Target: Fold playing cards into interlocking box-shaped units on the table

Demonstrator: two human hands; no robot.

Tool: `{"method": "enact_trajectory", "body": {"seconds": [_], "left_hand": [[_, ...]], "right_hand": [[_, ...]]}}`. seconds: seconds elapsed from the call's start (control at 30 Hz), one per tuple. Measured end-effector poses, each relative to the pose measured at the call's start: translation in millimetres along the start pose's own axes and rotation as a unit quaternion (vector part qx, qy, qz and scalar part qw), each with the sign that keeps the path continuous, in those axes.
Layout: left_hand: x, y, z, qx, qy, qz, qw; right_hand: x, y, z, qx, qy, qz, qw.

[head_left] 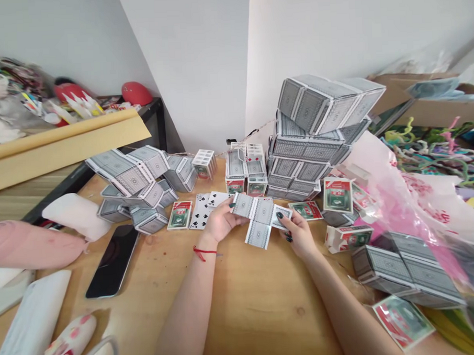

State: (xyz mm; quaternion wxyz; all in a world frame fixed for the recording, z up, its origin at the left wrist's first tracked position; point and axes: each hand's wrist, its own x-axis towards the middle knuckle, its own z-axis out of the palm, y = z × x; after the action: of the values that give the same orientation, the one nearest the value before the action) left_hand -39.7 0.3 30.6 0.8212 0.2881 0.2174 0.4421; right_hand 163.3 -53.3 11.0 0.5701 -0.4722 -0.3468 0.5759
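Note:
Both hands hold up a piece made of several joined playing cards [262, 213], grey patterned backs toward me, one card hanging down from the middle. My left hand [222, 220] pinches its left card between thumb and fingers. The right card is gripped by my right hand [299, 231], thumb on the front. Just behind my left hand lie face-up playing cards [200, 213] with black spades. A red and green card box [179, 215] lies beside them. Another card box [307, 210] is just behind my right hand.
A tall stack of card-built blocks [309, 137] stands at back right, a lower stack [133, 177] at left. Card boxes [245, 169] stand between them. More blocks [406, 269] lie right. A phone [113, 261] lies left. Plastic bags and coloured cords crowd the right side.

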Motion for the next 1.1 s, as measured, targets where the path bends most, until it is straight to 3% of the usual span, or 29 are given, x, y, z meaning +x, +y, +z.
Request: {"method": "enact_trajectory", "body": {"seconds": [0.13, 0.27, 0.63, 1.1], "left_hand": [[-2, 1, -4.7, 0.112, 0.025, -0.069, 0.991], [-1, -1, -2.6, 0.157, 0.029, -0.105, 0.982], [6, -13, 0.7, 0.222, 0.092, -0.056, 0.969], [10, -22, -0.2, 0.239, 0.144, -0.025, 0.960]], "right_hand": [[2, -4, -6, -0.024, -0.033, 0.020, 0.999], [3, -3, -4, -0.045, -0.031, 0.026, 0.998], [3, 2, 1, -0.099, -0.049, -0.033, 0.993], [3, 5, -1, -0.114, -0.059, -0.013, 0.992]]}}
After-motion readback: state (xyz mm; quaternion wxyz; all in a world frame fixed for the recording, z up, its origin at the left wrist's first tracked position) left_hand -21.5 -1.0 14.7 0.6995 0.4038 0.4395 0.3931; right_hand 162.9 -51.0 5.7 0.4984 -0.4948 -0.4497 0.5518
